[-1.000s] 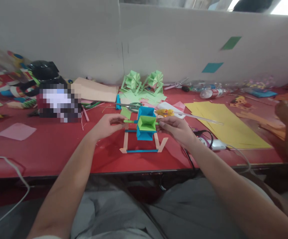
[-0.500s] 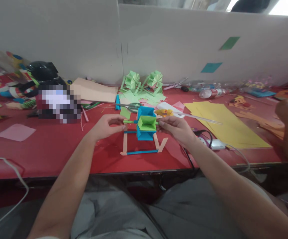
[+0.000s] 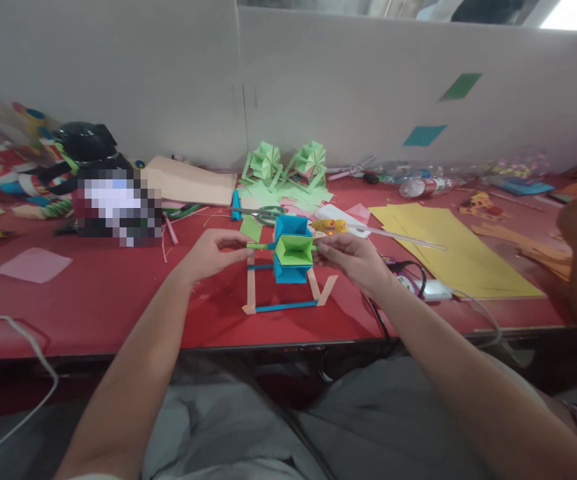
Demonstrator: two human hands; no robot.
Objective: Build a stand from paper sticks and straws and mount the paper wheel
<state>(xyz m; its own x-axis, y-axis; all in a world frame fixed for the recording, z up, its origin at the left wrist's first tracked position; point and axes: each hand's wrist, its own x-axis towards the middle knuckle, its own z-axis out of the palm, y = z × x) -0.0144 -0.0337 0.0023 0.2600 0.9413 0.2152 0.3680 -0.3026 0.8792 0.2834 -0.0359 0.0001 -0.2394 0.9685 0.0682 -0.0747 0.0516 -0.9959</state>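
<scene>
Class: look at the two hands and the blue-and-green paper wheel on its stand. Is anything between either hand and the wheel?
Nothing visible. The left hand and right hand each pinch an end of the green axle through the paper wheel.

A red worktop [image 3: 118, 293] carries a folded paper model [image 3: 292, 257] in bright blue with a lime green centre, on a green rod [image 3: 261, 245]. Its frame [image 3: 281, 293] has pale tan strips and blue crossbars. Behind stand two light green folded paper shapes [image 3: 288, 163]. Yellow paper sheets [image 3: 448, 247] lie to the right, a pink square of paper [image 3: 32, 265] to the left. The wall panel [image 3: 318, 80] is off-white, with one green and one teal paper patch.
</scene>
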